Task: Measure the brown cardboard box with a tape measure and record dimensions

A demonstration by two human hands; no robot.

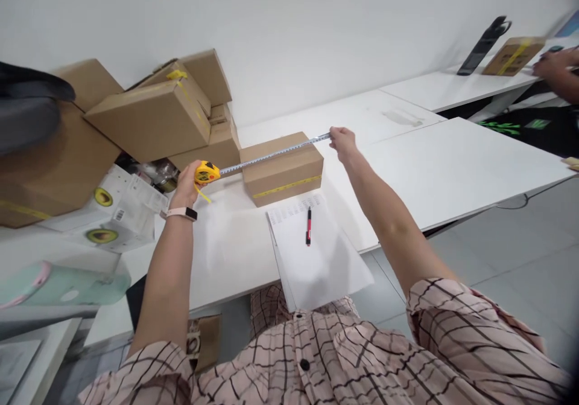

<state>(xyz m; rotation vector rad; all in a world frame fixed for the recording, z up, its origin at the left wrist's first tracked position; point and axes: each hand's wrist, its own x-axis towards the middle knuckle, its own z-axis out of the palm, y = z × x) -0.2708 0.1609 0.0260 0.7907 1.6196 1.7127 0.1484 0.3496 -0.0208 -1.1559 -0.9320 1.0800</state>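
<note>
A yellow tape measure [207, 172] is gripped in my left hand [184, 186], its yellow strap hanging below. The blade [275, 153] is pulled out to the right across the top of a closed cardboard box [284, 178], and my right hand [344, 141] pinches the free end beyond the box's right side. Yellow tape runs along the front of that box. In front of it, sheets of paper [316, 260] with rows of writing at the top hang over the table edge. A red and black pen [308, 227] lies on them.
Cardboard boxes [149, 118] are stacked at the left, beside a white box with avocado pictures [120, 215] and a mint-green bottle [81, 284]. On the white table [434, 175], a black bottle [482, 49] and a taped box [513, 56] stand far right, near another person's hand [554, 66].
</note>
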